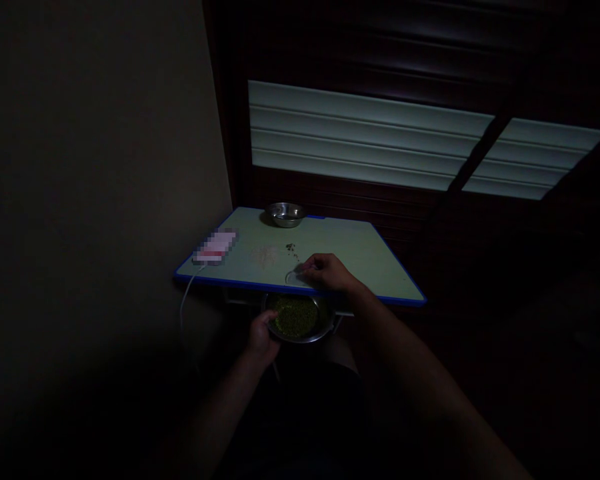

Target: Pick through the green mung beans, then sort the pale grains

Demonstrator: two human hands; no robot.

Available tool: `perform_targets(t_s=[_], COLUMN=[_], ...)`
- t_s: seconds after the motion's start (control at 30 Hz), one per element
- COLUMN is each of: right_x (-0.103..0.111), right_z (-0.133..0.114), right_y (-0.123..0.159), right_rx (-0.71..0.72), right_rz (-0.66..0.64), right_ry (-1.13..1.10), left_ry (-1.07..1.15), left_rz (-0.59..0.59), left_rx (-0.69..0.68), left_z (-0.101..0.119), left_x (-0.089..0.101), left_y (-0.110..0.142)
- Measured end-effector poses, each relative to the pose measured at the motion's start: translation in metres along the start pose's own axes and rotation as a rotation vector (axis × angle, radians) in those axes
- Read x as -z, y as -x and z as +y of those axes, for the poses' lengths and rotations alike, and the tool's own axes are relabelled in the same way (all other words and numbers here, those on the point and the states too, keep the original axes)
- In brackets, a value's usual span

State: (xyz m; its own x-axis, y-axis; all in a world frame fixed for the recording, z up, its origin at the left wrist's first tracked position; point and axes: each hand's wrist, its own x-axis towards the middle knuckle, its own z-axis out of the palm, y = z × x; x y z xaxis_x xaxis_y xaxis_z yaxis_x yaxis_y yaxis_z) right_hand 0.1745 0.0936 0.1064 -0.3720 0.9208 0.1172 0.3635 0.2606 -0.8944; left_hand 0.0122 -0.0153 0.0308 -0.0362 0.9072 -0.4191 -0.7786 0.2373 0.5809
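Dim light. Nearest, a person's bare forearms are reaching forward over dark clothing, the two hands working apart. The left hand (263, 337) is clamping the rim of a wide, round metal bowl (305, 341), thumb hooking over the edge. The bowl is sitting below the table's near edge, lower than the right hand, and is holding a grainy bed of small green pieces (295, 317).

The right hand (327, 272) is hovering or resting at the near edge of the tabletop, fingers bunching beside a thin, clear, round-edged piece (294, 277); whether they are gripping it, cannot tell.

The table (360, 247) is showing a smooth, pale greenish top with a blue rim. Left of the right hand, a pale, powdery-looking patch (265, 255) is spreading; just beyond the fingers, small dark bits (291, 247) are lying loose. Farther left, a blurred flat rectangle (215, 247) is trailing a slim white cable (182, 310).

Beyond both hands, a small shiny metal dish (286, 223) is standing upright near the far edge. Behind, dark glossy woodwork (390, 47) is framing pale slats (355, 133).
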Motion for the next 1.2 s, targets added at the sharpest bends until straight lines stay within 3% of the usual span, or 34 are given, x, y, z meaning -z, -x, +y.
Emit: perform_targets(t_s=[0.1,0.4,0.47,0.63,0.7,0.9,1.2], right_x=[0.000,-0.010,-0.007,0.003,0.006,0.005,0.003], right_z=[0.001,-0.005,0.000,0.020,0.025,0.025,0.023], right_y=[-0.002,-0.003,-0.007,-0.026,-0.033,-0.040,-0.040], right_rx=[-0.007,0.049,0.061,-0.019,-0.034,-0.056,-0.030], right_rz=[0.037,-0.063,0.007,0.419,0.490,0.470,0.401], right_ry=[0.007,-0.027,-0.010,-0.011,0.045,0.183,0.211], left_ry=[-0.008,0.021,0.035,0.029,0.035,0.042,0.050], left_rz=[0.001,-0.009,-0.009,-0.017,-0.021,0.009,-0.008], left_rx=[0.005,0.013,0.016,0.007,0.010,0.014,0.013], left_z=[0.000,0.002,0.001,-0.002,-0.002,-0.003,-0.004], left_x=[0.000,-0.001,-0.001,0.002,0.002,0.003,0.005], left_y=[0.001,0.003,0.003,0.000,-0.001,-0.002,-0.005])
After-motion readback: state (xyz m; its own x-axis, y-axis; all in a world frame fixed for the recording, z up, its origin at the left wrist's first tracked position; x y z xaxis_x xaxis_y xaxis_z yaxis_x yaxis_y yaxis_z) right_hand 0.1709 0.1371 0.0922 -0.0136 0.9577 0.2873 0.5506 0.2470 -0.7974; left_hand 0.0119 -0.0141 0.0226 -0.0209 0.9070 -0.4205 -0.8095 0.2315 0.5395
